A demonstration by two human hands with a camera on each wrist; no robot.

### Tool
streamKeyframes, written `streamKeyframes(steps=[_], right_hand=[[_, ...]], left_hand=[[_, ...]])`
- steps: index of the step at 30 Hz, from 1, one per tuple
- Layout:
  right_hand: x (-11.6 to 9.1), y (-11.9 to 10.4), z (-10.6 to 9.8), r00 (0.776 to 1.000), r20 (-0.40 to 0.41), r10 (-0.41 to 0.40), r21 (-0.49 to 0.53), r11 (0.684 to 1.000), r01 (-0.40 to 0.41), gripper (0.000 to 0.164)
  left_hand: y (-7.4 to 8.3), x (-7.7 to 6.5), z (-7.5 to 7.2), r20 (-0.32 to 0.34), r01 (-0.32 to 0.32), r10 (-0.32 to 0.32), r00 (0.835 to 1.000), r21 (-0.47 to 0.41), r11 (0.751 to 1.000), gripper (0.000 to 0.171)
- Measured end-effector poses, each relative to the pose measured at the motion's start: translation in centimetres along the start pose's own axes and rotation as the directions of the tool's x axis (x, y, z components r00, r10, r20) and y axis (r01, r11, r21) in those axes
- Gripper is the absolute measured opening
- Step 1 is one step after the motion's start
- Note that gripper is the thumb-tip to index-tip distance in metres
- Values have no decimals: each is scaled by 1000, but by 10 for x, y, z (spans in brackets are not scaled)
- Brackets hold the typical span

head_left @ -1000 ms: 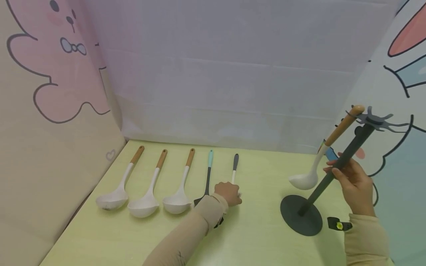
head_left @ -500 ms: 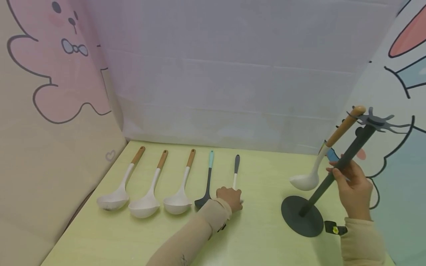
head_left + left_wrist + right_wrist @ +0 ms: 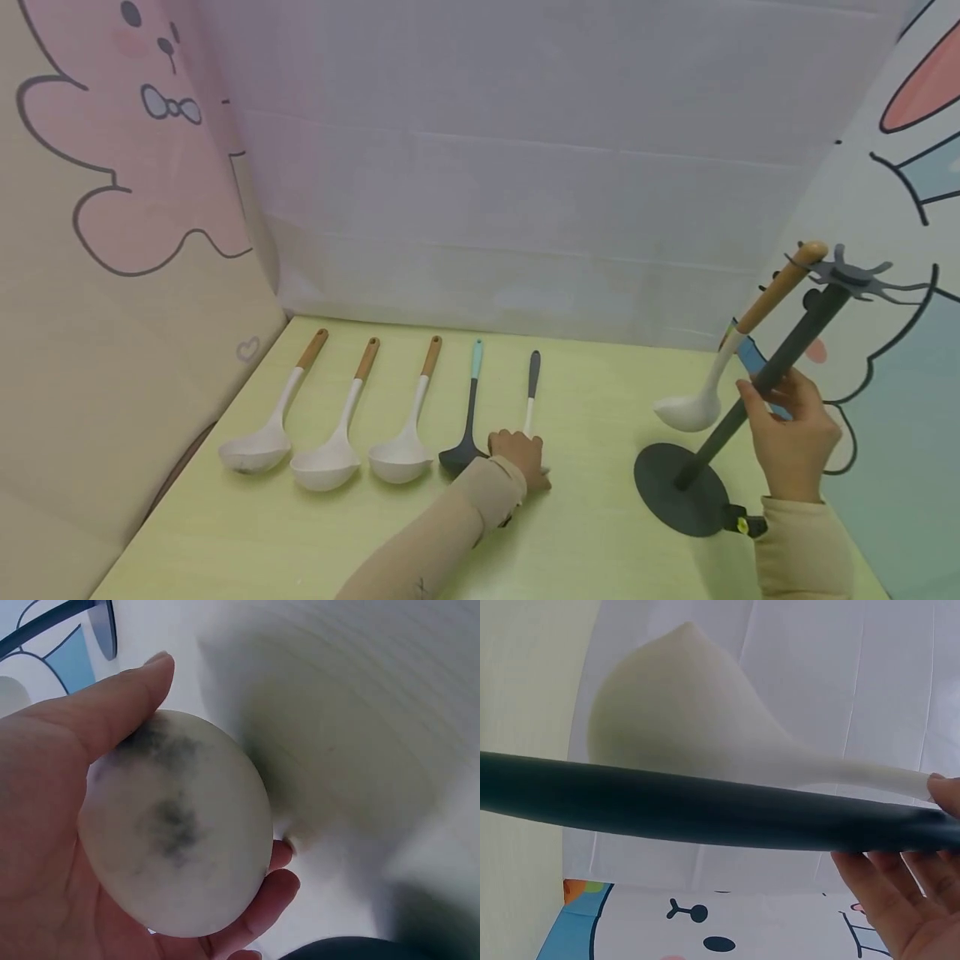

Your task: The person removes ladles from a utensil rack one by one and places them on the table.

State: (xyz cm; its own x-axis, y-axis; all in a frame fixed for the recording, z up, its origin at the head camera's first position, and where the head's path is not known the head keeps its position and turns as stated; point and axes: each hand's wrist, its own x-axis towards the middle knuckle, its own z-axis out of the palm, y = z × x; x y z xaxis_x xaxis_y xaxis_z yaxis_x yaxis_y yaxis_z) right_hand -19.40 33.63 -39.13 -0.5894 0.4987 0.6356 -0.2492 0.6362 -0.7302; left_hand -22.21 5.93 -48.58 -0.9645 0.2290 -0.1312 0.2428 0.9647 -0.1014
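Observation:
My left hand [image 3: 519,460] is at the lower end of a white ladle [image 3: 533,383] with a dark grey handle, which lies on the table. In the left wrist view its thumb and fingers curl round the ladle's round, dark-stained bowl [image 3: 180,825]. My right hand [image 3: 793,433] holds the pole of a dark green utensil stand [image 3: 787,354], thumb on one side and fingers on the other. From a hook on the stand's top hangs a white ladle [image 3: 693,408] with a wooden handle. The right wrist view shows this ladle's bowl [image 3: 675,712] behind the pole [image 3: 667,806].
Left of my left hand, a black ladle [image 3: 469,417] with a turquoise handle lies on the pale yellow table [image 3: 600,533]. Further left are three white ladles with wooden handles: one [image 3: 401,454], another [image 3: 327,462] and a last [image 3: 257,450]. Cartoon-printed sheets surround the table.
My left hand has slid slightly towards me along the bowl end of the dark-handled ladle. My right hand has turned a little on the pole, its wrist shifting left. The stand keeps its place.

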Motion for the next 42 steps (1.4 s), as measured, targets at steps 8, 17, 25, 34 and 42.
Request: streamKeyframes(steps=[8, 17, 25, 34, 42], right_hand=[[0, 2, 4, 998, -48, 41, -26, 999, -42, 43], [-2, -2, 6, 992, -102, 71, -9, 997, -73, 37], [0, 2, 8, 991, -135, 20, -5, 1000, -21, 33], [5, 6, 5, 992, -123, -18, 44, 999, 23, 32], [7, 10, 5, 995, -93, -39, 130, 990, 51, 29]], left_hand=[[4, 5, 13, -46, 19, -18, 999, 6, 1000, 58], [1, 9, 12, -31, -13, 13, 999, -16, 1000, 49], [-2, 10, 12, 1, -37, 38, 999, -76, 996, 46], [-4, 8, 11, 4, -30, 31, 1000, -93, 995, 50], [-11, 13, 7, -44, -36, 35, 998, -19, 999, 92]])
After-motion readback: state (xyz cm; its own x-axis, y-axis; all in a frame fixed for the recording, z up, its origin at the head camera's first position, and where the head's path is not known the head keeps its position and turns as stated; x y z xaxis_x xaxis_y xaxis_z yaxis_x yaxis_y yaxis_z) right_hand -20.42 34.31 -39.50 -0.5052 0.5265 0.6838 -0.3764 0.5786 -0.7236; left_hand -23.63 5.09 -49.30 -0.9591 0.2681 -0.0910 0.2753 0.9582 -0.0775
